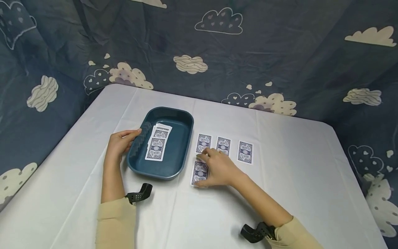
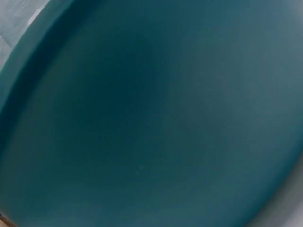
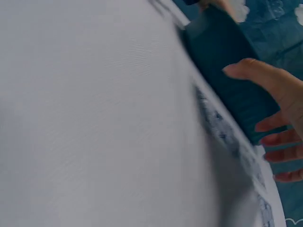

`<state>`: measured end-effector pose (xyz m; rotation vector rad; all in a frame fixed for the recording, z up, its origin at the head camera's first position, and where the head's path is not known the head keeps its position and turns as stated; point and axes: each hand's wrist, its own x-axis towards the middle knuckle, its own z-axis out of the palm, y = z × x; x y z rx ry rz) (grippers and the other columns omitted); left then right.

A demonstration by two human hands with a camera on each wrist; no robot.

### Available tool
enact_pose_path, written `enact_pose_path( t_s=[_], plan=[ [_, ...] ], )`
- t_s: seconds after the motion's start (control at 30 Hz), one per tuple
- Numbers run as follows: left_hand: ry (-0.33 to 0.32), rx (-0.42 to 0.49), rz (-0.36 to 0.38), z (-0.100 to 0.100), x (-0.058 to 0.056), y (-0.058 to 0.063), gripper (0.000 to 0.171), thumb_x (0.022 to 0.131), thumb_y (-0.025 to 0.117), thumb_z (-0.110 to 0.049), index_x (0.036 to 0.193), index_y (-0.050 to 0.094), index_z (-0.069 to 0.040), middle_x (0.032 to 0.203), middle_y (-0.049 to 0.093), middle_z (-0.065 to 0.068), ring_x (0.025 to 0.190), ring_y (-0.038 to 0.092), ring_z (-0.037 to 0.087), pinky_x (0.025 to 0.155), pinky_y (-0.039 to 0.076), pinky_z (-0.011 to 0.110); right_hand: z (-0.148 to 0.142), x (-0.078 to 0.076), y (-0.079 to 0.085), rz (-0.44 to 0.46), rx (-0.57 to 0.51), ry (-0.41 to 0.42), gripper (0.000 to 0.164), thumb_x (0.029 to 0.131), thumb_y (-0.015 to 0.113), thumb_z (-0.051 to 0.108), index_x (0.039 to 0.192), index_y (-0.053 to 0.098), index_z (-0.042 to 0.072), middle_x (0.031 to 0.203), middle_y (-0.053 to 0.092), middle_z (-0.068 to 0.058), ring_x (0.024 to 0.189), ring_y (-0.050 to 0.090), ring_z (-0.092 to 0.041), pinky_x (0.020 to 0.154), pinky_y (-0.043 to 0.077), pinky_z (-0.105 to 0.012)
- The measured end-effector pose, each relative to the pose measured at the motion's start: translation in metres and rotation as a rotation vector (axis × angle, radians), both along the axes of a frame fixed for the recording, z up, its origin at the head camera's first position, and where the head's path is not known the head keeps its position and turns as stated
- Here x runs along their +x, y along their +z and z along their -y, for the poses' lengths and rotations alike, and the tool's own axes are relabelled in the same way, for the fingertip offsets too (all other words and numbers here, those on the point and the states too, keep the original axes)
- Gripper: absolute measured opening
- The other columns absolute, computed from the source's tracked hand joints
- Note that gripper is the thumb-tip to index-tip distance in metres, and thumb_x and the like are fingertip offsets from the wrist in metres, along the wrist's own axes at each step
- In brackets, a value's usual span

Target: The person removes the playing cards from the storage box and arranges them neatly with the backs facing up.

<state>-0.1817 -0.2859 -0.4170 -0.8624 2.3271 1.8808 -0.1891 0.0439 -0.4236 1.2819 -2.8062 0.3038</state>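
On the white table, to the left, stands a dark teal tray (image 1: 178, 138). Several playing cards (image 1: 156, 148) lie overlapped and face down inside it. My left hand (image 1: 119, 146) holds the tray's left rim at its fingertips. Beside the tray, my right hand (image 1: 219, 169) hovers over a face-down card (image 1: 200, 172), thumb near its lower edge and fingers near its upper edge. In the right wrist view, the thumb and fingers (image 3: 279, 153) are spread apart. A row of three more face-down cards (image 1: 245, 152) lies beyond. The left wrist view shows only blurred teal tray wall (image 2: 156, 118).
White cloth covers the table (image 1: 298, 180). Behind it and at both sides hangs a dark blue curtain (image 1: 280, 45) with cloud prints. Black wrist cameras (image 1: 256, 232) sit on both forearms, near the tan sleeves.
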Motion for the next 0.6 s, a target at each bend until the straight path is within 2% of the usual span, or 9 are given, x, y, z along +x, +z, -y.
enact_pose_path(
  t_s=[0.13, 0.2, 0.27, 0.33, 0.4, 0.6],
  plan=[
    [0.0, 0.001, 0.003, 0.0, 0.0, 0.0, 0.059, 0.079, 0.069, -0.046, 0.119, 0.062, -0.004, 0.089, 0.063, -0.002, 0.063, 0.064, 0.003, 0.058, 0.052, 0.019, 0.008, -0.008, 0.013, -0.074, -0.236, -0.061, 0.068, 0.064, 0.066, 0.066, 0.109, 0.063, 0.015, 0.093, 0.052, 0.001, 0.077, 0.046, -0.012, 0.064, 0.042, -0.029],
    [0.003, -0.001, -0.003, 0.001, 0.0, 0.0, 0.058, 0.079, 0.069, -0.046, 0.118, 0.062, -0.003, 0.092, 0.063, 0.001, 0.063, 0.064, 0.004, 0.058, 0.052, 0.019, 0.022, -0.011, 0.02, -0.121, -0.344, -0.035, 0.063, 0.066, 0.067, 0.063, 0.106, 0.063, 0.015, 0.09, 0.05, 0.001, 0.074, 0.044, -0.012, 0.062, 0.039, -0.028],
    [0.003, -0.003, -0.009, 0.002, 0.0, 0.0, 0.058, 0.079, 0.069, -0.046, 0.118, 0.062, -0.003, 0.094, 0.063, 0.002, 0.063, 0.064, 0.003, 0.058, 0.052, 0.019, 0.039, -0.013, 0.026, -0.155, -0.394, 0.017, 0.061, 0.067, 0.068, 0.061, 0.105, 0.063, 0.014, 0.092, 0.05, 0.0, 0.078, 0.044, -0.014, 0.064, 0.039, -0.028],
    [0.001, 0.005, -0.014, 0.001, 0.0, -0.002, 0.057, 0.079, 0.069, -0.045, 0.117, 0.062, -0.003, 0.096, 0.062, 0.003, 0.063, 0.064, 0.004, 0.059, 0.052, 0.019, 0.058, -0.014, 0.03, -0.176, -0.369, 0.061, 0.064, 0.066, 0.069, 0.061, 0.109, 0.061, 0.014, 0.098, 0.05, -0.001, 0.084, 0.045, -0.015, 0.068, 0.039, -0.029],
    [-0.006, 0.012, -0.014, 0.001, 0.0, -0.003, 0.057, 0.08, 0.069, -0.045, 0.117, 0.062, -0.002, 0.099, 0.062, 0.005, 0.064, 0.064, 0.004, 0.06, 0.053, 0.02, 0.078, -0.016, 0.031, -0.172, -0.295, 0.084, 0.071, 0.065, 0.069, 0.063, 0.114, 0.058, 0.014, 0.105, 0.05, -0.002, 0.091, 0.046, -0.016, 0.073, 0.04, -0.03],
    [-0.027, 0.013, -0.024, 0.0, 0.0, -0.004, 0.059, 0.08, 0.068, -0.047, 0.118, 0.061, -0.002, 0.114, 0.059, 0.016, 0.069, 0.065, 0.005, 0.063, 0.053, 0.021, 0.127, -0.023, 0.028, -0.057, -0.031, 0.063, 0.091, 0.058, 0.072, 0.069, 0.127, 0.049, 0.014, 0.119, 0.046, -0.005, 0.104, 0.045, -0.019, 0.08, 0.043, -0.032]
  ],
)
